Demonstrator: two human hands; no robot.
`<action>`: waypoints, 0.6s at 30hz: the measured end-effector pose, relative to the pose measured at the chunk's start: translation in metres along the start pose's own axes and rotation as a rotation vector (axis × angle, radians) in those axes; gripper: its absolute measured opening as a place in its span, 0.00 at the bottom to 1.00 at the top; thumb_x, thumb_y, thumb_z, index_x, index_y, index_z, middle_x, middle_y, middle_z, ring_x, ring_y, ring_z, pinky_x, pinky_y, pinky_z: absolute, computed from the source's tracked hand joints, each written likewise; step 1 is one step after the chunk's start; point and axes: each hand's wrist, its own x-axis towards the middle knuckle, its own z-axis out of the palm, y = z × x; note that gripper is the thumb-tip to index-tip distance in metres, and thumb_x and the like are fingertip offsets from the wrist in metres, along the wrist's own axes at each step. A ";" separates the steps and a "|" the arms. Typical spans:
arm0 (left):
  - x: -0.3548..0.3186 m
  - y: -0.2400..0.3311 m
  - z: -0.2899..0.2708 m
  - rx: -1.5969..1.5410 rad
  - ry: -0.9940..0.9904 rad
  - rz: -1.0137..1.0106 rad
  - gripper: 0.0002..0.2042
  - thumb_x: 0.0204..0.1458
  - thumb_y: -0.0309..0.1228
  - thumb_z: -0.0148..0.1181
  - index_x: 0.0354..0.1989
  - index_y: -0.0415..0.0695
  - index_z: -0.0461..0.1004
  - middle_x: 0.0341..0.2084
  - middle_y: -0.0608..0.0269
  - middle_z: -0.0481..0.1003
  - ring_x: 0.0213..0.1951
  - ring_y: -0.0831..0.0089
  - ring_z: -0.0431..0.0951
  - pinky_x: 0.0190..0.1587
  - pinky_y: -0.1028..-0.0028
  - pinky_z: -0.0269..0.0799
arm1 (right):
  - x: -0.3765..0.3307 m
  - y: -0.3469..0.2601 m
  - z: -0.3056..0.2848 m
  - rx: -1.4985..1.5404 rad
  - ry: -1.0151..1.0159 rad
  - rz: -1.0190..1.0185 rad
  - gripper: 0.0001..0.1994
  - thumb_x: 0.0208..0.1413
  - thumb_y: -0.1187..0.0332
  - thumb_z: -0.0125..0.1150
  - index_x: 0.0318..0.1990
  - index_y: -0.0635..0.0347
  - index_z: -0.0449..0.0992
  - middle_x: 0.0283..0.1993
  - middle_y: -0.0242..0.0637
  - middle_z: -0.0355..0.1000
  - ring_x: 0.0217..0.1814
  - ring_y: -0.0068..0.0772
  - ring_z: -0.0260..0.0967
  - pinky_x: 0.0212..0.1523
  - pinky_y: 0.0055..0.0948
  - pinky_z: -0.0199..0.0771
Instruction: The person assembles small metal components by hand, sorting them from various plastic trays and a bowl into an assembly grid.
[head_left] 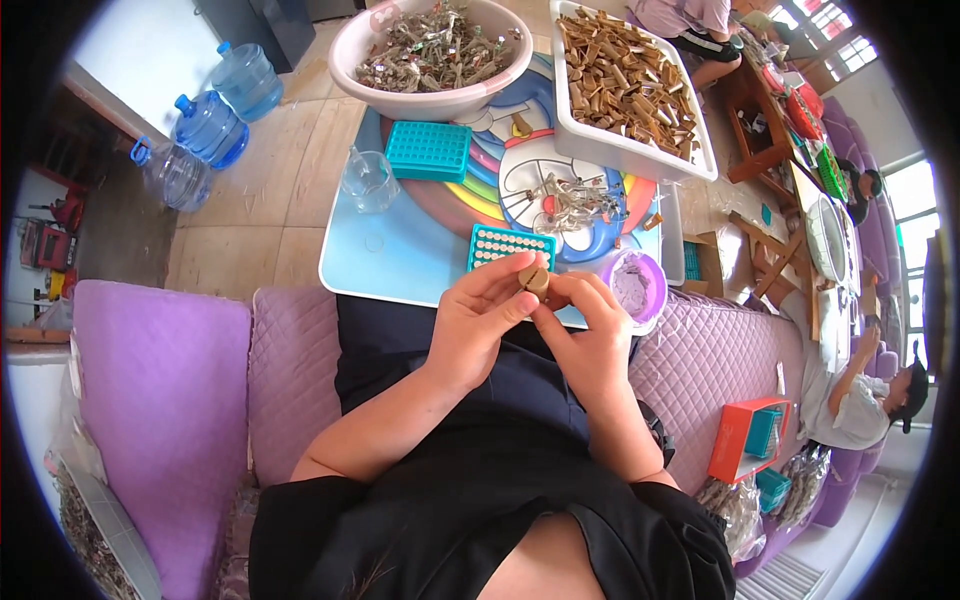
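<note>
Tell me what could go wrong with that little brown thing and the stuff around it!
The small brown piece could slip from between the left hand and right hand. The right hand looks close to the purple bowl, so it might bump it near the table's edge. Brown chunks piled in the white tub could tumble out.

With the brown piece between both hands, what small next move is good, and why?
Perhaps draw the brown piece slightly back: the left hand and right hand hold it, and the left overlaps the near teal rack in view, so it might bump its white-topped pieces.
</note>
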 end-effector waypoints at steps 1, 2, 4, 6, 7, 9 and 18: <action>0.000 -0.002 0.000 0.000 0.005 0.002 0.18 0.51 0.16 0.54 0.53 0.37 0.67 0.49 0.55 0.70 0.52 0.69 0.70 0.54 0.72 0.68 | 0.000 0.001 0.002 0.002 -0.005 0.000 0.14 0.42 0.79 0.65 0.40 0.65 0.74 0.33 0.39 0.71 0.31 0.31 0.72 0.32 0.26 0.72; 0.000 -0.004 0.001 0.059 0.017 0.033 0.19 0.51 0.16 0.54 0.53 0.37 0.66 0.49 0.55 0.70 0.52 0.69 0.70 0.54 0.71 0.67 | 0.000 0.003 0.005 -0.020 0.007 -0.004 0.14 0.42 0.78 0.65 0.39 0.64 0.73 0.32 0.39 0.71 0.31 0.32 0.72 0.31 0.26 0.72; 0.001 -0.006 0.001 0.117 0.033 0.065 0.19 0.51 0.16 0.55 0.54 0.37 0.66 0.50 0.55 0.69 0.53 0.70 0.69 0.55 0.71 0.67 | 0.000 0.005 0.010 -0.041 0.014 -0.007 0.13 0.42 0.78 0.65 0.39 0.64 0.73 0.32 0.39 0.71 0.31 0.32 0.71 0.31 0.27 0.72; 0.001 -0.007 0.001 0.120 0.038 0.056 0.20 0.51 0.16 0.54 0.54 0.36 0.65 0.50 0.55 0.69 0.53 0.70 0.69 0.56 0.71 0.66 | -0.002 0.007 0.013 -0.031 0.041 0.024 0.14 0.42 0.78 0.64 0.39 0.64 0.73 0.32 0.38 0.71 0.31 0.33 0.71 0.32 0.28 0.72; 0.001 -0.008 0.001 0.120 0.043 0.059 0.20 0.51 0.16 0.54 0.54 0.36 0.65 0.50 0.55 0.69 0.53 0.70 0.69 0.56 0.71 0.66 | -0.002 0.008 0.015 -0.029 0.036 0.023 0.14 0.42 0.78 0.64 0.39 0.64 0.73 0.32 0.38 0.71 0.31 0.33 0.71 0.32 0.28 0.72; -0.001 -0.009 0.002 0.151 0.015 0.124 0.19 0.53 0.17 0.53 0.54 0.36 0.65 0.50 0.56 0.69 0.52 0.71 0.69 0.56 0.72 0.65 | -0.003 0.010 0.017 -0.023 -0.003 0.039 0.13 0.42 0.79 0.63 0.39 0.65 0.72 0.34 0.40 0.70 0.32 0.35 0.71 0.33 0.29 0.72; -0.004 -0.009 -0.007 0.331 -0.093 0.087 0.17 0.56 0.22 0.52 0.54 0.36 0.65 0.47 0.57 0.71 0.50 0.75 0.70 0.53 0.75 0.65 | -0.013 0.032 0.019 0.222 -0.246 0.108 0.13 0.49 0.77 0.57 0.44 0.68 0.69 0.37 0.45 0.69 0.36 0.40 0.69 0.37 0.30 0.69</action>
